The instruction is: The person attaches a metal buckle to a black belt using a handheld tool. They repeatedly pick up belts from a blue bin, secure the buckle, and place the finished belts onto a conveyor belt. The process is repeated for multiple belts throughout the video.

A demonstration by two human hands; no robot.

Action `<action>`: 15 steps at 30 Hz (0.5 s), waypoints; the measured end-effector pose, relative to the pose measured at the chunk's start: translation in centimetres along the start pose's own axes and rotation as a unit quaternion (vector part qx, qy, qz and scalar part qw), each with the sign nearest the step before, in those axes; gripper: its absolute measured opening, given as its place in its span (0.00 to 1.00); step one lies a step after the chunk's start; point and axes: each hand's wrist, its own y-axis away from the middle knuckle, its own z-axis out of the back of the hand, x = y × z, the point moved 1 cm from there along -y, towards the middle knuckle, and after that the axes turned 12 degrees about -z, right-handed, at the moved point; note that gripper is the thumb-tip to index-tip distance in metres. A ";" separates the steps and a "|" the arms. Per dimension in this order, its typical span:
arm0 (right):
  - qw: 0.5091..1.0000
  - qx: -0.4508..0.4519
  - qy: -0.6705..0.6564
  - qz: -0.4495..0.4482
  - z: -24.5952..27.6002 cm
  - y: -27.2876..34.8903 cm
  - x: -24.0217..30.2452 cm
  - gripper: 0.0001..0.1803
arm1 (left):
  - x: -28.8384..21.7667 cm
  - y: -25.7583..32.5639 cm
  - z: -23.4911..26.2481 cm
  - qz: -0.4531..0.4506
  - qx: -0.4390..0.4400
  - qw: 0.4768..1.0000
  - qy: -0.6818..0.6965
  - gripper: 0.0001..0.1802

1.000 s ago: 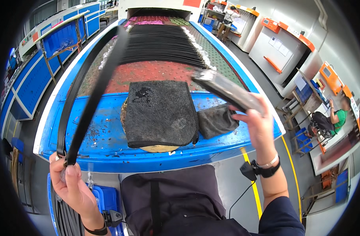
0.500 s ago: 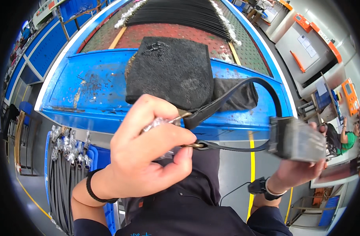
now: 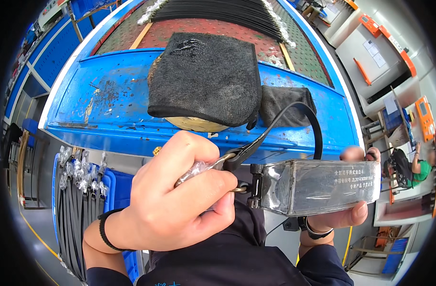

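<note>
The left hand, near and left of centre, is closed around the ring ends of a black strap, hiding most of their clear plastic wrap, while the strap loops rightward until its course is lost behind a clear-faced handheld box. The right hand grasps that box from behind, its palm mostly concealed. White printed characters mark the box's right half, and blue lettering on the dark garment is cut off at the near edge.
</note>
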 end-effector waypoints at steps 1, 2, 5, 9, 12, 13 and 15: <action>1.000 -0.003 0.006 -0.001 0.0 0.1 0.0 0.49 | 0.0 0.1 0.0 0.000 0.002 1.000 0.001 0.13; 1.000 -0.005 0.012 -0.002 -0.1 0.1 -0.1 0.49 | 0.0 0.1 0.1 0.000 0.002 1.000 0.001 0.13; 0.999 -0.027 0.019 0.014 -0.2 0.2 0.0 0.49 | 0.1 0.2 0.0 -0.001 -0.002 1.000 0.001 0.13; 0.999 -0.026 0.022 0.023 0.0 0.3 0.0 0.50 | 0.2 0.2 0.0 0.002 -0.005 1.000 0.009 0.13; 0.999 -0.023 0.032 0.032 0.0 0.5 0.0 0.51 | 0.2 0.2 0.0 0.008 -0.008 1.000 0.016 0.13; 0.998 -0.027 0.037 0.039 -0.1 0.5 0.0 0.51 | 0.2 0.2 0.0 0.012 -0.011 1.000 0.016 0.13; 0.997 -0.023 0.041 0.054 -0.1 0.4 -0.1 0.51 | 0.2 0.2 0.0 0.014 -0.012 1.000 0.015 0.13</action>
